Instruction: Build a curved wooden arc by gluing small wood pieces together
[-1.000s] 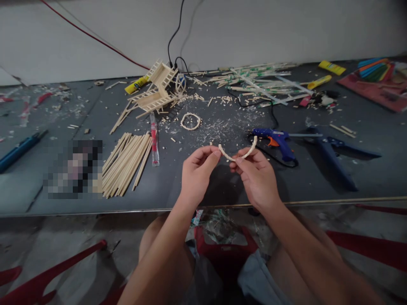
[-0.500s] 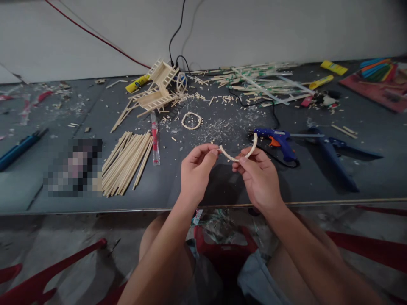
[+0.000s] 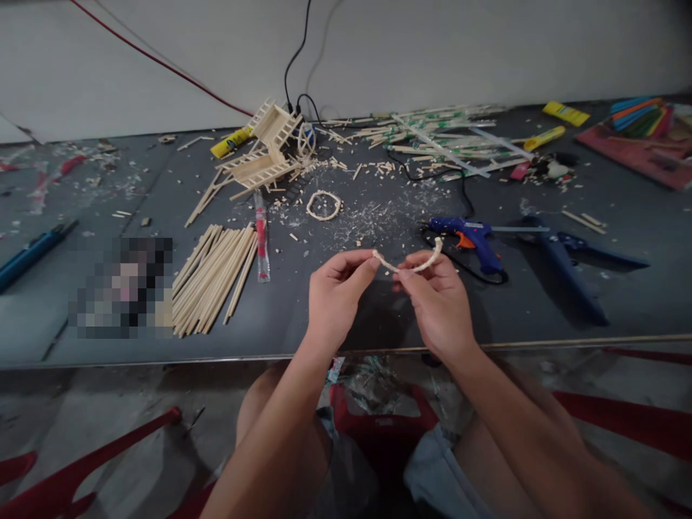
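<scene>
A pale curved wooden strip (image 3: 432,258), apparently made of short stick pieces joined in an open arc, is held above the table's front part. My left hand (image 3: 339,292) pinches its left end between thumb and forefinger. The middle of the arc is gripped by my right hand (image 3: 440,299), thumb on the near side, and the right end curves up free. Beyond my hands a closed wooden ring (image 3: 324,205) of similar pieces lies on the table. A blue glue gun (image 3: 473,241) with an orange trigger rests just right of my right hand.
Left of my hands lie a bundle of wooden sticks (image 3: 213,281) and a red-and-clear wrapper (image 3: 262,241). A stick-built model (image 3: 264,162) stands behind. Blue-handled cutters (image 3: 573,267) lie at right. Stick scraps and a pile of green-marked sticks (image 3: 427,137) spread along the wall.
My left fingertips have closed in on the arc's left end. The arc has tilted, so it looks flatter, and my right hand has shifted slightly left.
</scene>
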{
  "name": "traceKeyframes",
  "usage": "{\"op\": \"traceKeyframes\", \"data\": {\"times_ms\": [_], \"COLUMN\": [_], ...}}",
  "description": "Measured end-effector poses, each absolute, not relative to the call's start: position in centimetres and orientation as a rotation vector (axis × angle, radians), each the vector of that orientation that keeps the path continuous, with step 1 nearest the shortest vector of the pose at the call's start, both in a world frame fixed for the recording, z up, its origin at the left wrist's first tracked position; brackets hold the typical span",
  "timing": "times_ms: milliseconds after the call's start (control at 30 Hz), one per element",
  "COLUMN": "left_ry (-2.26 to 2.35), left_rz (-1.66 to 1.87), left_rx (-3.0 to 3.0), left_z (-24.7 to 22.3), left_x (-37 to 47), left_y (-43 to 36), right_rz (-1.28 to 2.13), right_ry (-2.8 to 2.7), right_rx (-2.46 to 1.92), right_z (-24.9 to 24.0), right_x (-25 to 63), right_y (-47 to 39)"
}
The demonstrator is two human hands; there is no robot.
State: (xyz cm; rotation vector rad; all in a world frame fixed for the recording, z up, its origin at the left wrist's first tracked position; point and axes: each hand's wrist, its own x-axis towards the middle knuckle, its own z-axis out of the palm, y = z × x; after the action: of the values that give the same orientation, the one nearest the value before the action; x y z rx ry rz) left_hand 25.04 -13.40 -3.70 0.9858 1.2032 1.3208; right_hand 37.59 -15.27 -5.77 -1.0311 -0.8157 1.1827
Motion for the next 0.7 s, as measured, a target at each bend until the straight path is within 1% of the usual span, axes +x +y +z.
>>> {"op": "traceKeyframes", "data": {"times_ms": [200,700], "left_ry": [1.068,0.842], "left_rz": [1.272,1.121], "left_rx": [0.939,0.753], "left_z": [-3.39,-3.47], "left_x": [25.61,24.72], "left_y": [-13.73,-13.27], "right_rz": [1.404,1.429], "right_ry": [-0.773,-0.76], "right_rx": [-0.955,-0.874], "right_z": [-5.69,-5.43], "right_x": [37.5,37.21], "right_y": [-15.02,-15.02]}}
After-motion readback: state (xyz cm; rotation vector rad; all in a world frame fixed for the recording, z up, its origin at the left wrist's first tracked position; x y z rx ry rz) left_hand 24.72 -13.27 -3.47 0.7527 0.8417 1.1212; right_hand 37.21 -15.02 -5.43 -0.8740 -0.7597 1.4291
